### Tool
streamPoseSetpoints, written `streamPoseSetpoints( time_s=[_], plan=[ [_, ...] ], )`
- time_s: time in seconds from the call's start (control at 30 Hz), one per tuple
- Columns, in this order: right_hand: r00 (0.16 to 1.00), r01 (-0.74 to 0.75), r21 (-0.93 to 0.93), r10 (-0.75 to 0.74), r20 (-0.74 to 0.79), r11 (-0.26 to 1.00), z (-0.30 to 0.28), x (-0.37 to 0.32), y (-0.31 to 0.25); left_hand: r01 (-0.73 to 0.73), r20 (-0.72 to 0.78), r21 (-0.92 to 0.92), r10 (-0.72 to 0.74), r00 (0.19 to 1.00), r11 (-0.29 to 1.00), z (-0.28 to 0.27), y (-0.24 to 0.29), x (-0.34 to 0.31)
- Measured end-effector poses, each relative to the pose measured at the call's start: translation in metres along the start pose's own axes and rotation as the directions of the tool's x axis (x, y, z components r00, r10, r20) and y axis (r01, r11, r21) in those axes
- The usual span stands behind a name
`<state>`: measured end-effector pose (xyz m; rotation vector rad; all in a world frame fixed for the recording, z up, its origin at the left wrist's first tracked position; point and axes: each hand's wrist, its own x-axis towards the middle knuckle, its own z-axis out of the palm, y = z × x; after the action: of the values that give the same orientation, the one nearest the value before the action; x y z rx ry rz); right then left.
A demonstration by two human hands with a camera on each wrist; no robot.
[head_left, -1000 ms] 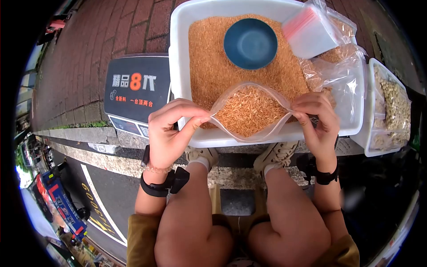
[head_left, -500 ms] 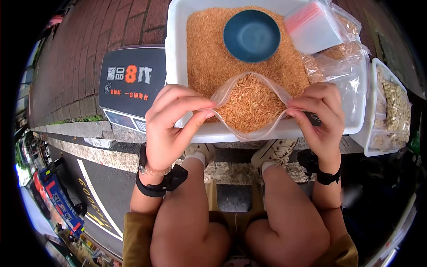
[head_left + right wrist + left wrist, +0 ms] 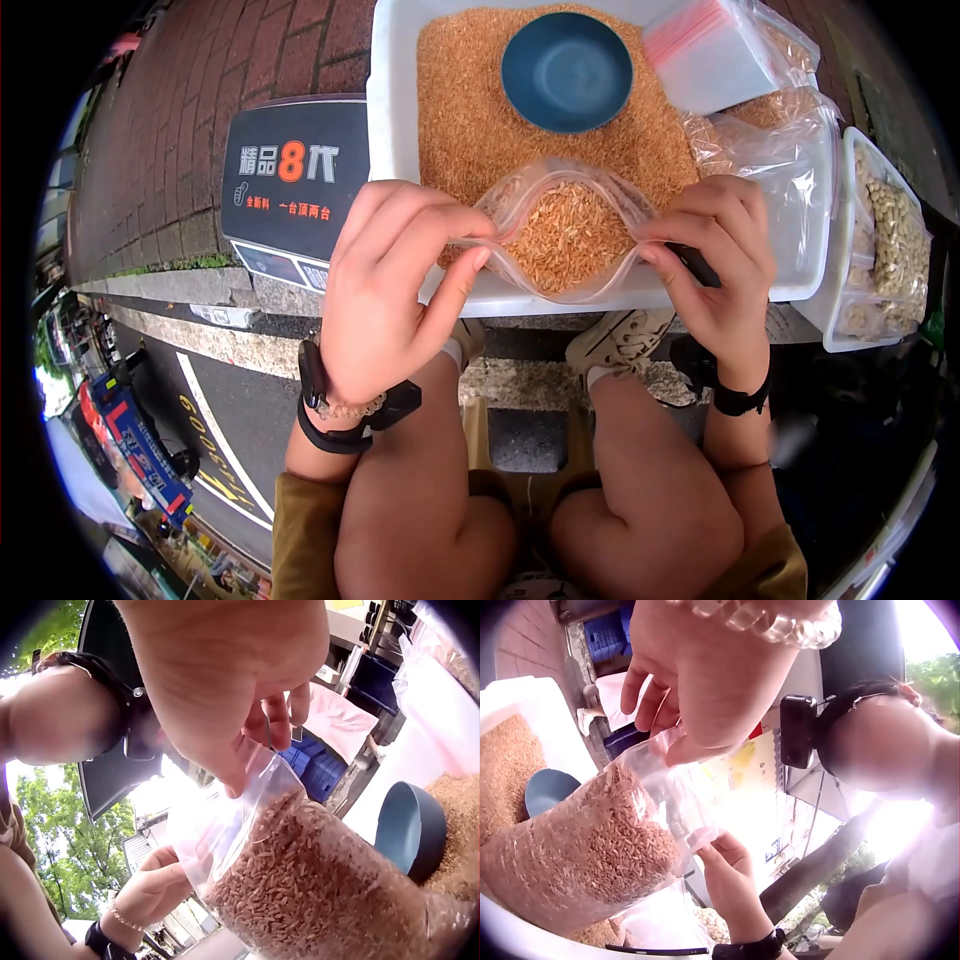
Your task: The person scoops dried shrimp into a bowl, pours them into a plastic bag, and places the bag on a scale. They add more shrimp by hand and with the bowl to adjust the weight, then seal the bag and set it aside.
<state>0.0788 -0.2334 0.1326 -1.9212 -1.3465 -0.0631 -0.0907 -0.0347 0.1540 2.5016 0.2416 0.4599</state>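
Note:
A clear plastic zip bag (image 3: 572, 292) filled with reddish-brown rice grains (image 3: 570, 240) stands with its mouth spread at the near side of a white tub (image 3: 393, 110). My left hand (image 3: 385, 285) pinches the left corner of the mouth between thumb and fingers. At the opposite corner, my right hand (image 3: 722, 268) pinches the rim the same way. Seen from the left wrist, the bag (image 3: 592, 859) is packed with grain below a loose upper part. A dark blue bowl (image 3: 567, 75) rests on the loose grain in the tub, beyond the bag.
Inside the tub's right end lie a stack of flat bags with red edges (image 3: 715, 60) and clear plastic bags (image 3: 770, 170). A second white container (image 3: 850, 270) with bagged pale nuts or beans stands farther right. A black printed box (image 3: 295, 185) is at the left.
My left hand has shifted slightly forward and turned at the bag's left corner. The mouth is narrower there, with its left rim folding inward. The right hand keeps its pinch.

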Motion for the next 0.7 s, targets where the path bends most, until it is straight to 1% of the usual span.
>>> streamPoseSetpoints(
  time_s=[0.03, 0.1, 0.17, 0.2, 0.23, 0.27, 0.3, 0.37, 0.4, 0.47, 0.5, 0.53, 0.6, 0.63, 0.67, 0.7],
  plan=[
    [0.999, 0.029, -0.010, -0.029, 0.019, 1.000, 0.001, 0.002, -0.001, -0.023, -0.001, -0.027, 0.023, 1.000, 0.999, 0.001, 0.001, 0.002],
    [0.998, 0.061, -0.022, -0.060, 0.038, 0.998, 0.001, 0.004, -0.001, -0.042, 0.000, -0.001, 0.042, 0.999, 0.999, 0.004, -0.002, 0.002],
    [0.996, 0.087, -0.097, -0.083, 0.040, 0.991, 0.001, 0.003, 0.001, -0.059, 0.003, 0.023, 0.059, 0.998, 0.998, 0.006, -0.005, 0.000],
    [0.996, 0.088, -0.098, -0.084, 0.040, 0.991, 0.002, 0.001, 0.003, -0.016, 0.001, 0.060, 0.016, 1.000, 0.998, 0.005, -0.007, -0.002],
    [0.998, 0.053, -0.107, -0.050, 0.032, 0.993, 0.002, -0.002, 0.005, 0.027, -0.002, 0.097, -0.026, 1.000, 0.995, 0.004, -0.009, -0.003],
    [1.000, 0.019, -0.116, -0.016, 0.023, 0.993, 0.003, -0.004, 0.007, 0.026, -0.004, 0.097, -0.026, 1.000, 0.995, 0.003, -0.009, -0.003],
    [1.000, 0.021, -0.119, -0.018, 0.022, 0.993, 0.005, -0.006, 0.007, 0.026, -0.003, 0.090, -0.026, 1.000, 0.996, 0.003, -0.009, -0.004],
    [0.999, -0.052, -0.010, 0.052, 0.002, 0.999, 0.010, -0.009, 0.004, 0.024, -0.001, 0.081, -0.024, 1.000, 0.996, 0.002, -0.008, -0.003],
    [0.999, -0.052, -0.013, 0.052, 0.001, 0.999, 0.009, -0.006, 0.000, 0.001, -0.009, 0.057, 0.000, 1.000, 0.998, 0.002, -0.006, 0.000],
    [0.999, 0.003, 0.003, -0.003, 0.044, 1.000, 0.007, 0.002, -0.007, -0.027, -0.022, 0.028, 0.028, 0.999, 0.999, 0.005, -0.005, 0.004],
    [0.998, 0.032, -0.027, -0.031, 0.058, 0.999, 0.007, 0.003, -0.006, -0.051, 0.000, -0.003, 0.051, 0.999, 0.999, 0.007, -0.005, 0.005],
    [0.998, 0.032, -0.032, -0.030, 0.058, 0.999, 0.008, 0.004, -0.005, -0.074, 0.023, -0.035, 0.075, 0.997, 0.997, 0.010, -0.005, 0.006],
    [0.994, 0.086, -0.123, -0.078, 0.070, 0.989, 0.007, 0.005, -0.005, -0.057, 0.023, -0.039, 0.058, 0.998, 0.998, 0.012, -0.007, 0.007],
    [0.994, 0.086, -0.127, -0.078, 0.071, 0.988, 0.007, 0.004, -0.004, -0.039, 0.025, -0.037, 0.040, 0.999, 0.999, 0.013, -0.009, 0.007],
    [0.997, 0.051, -0.154, -0.043, 0.057, 0.987, 0.007, 0.003, -0.003, -0.041, 0.022, -0.040, 0.042, 0.999, 0.998, 0.014, -0.010, 0.006],
    [0.999, 0.017, -0.179, -0.009, 0.042, 0.984, 0.008, 0.003, -0.002, -0.013, 0.008, -0.027, 0.013, 1.000, 1.000, 0.015, -0.011, 0.004]
  ],
)
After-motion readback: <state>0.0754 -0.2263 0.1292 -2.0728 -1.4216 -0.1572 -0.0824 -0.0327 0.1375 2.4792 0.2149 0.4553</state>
